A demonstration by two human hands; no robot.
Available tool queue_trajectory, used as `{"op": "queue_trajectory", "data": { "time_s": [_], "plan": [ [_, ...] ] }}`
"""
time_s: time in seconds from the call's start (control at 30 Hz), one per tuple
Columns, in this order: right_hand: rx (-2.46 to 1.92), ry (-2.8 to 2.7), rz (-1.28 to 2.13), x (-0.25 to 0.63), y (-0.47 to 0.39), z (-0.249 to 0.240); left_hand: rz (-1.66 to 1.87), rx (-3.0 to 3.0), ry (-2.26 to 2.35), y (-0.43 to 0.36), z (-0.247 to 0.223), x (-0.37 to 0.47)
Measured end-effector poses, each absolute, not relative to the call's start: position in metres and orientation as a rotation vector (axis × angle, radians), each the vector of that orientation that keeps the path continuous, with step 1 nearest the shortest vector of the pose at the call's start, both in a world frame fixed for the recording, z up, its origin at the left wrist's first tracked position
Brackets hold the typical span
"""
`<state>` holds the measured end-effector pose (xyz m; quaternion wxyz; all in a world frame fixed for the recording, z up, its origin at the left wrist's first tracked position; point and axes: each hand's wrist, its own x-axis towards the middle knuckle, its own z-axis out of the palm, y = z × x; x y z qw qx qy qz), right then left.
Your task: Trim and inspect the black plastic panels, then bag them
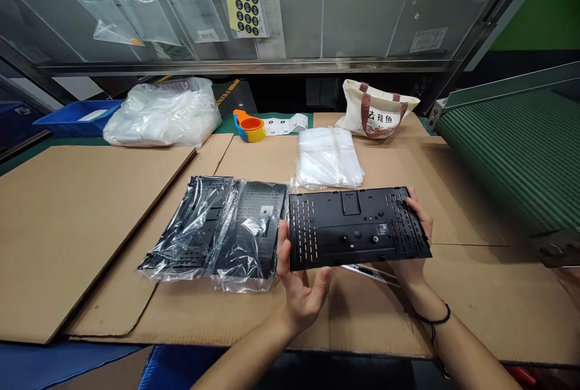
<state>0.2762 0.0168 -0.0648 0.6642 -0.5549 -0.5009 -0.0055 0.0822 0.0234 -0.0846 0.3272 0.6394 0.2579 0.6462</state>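
A black slotted plastic panel (326, 236) is held up above the cardboard, tilted toward me. My left hand (301, 293) grips its left end, fingers behind the edge and thumb near the lower corner. Around the right end closes my right hand (414, 257), its fingertips showing at the upper right corner and the rest partly hidden behind the panel. Left of it lie two similar black panels in clear plastic bags, one bagged panel (251, 227) beside another bagged panel (194, 227). A thin shiny strip (371, 274) shows under the held panel.
A stack of clear bags (328, 157) lies behind the panel. Farther back are an orange and yellow tape dispenser (249, 127), a cloth tote bag (376, 110), a bulky plastic bag (165, 113) and a blue bin (77, 118). A green conveyor (521, 136) borders the right; cardboard sheets (86, 221) lie left.
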Motion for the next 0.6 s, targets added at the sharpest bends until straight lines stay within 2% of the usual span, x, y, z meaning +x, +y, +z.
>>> {"op": "queue_trajectory", "data": {
  "time_s": [0.6],
  "plan": [
    [-1.203,-1.123,-0.124,0.2741,0.0193,-0.0701,1.523,1.361,0.781,0.0287,-0.0748,0.0848]
  ]
}}
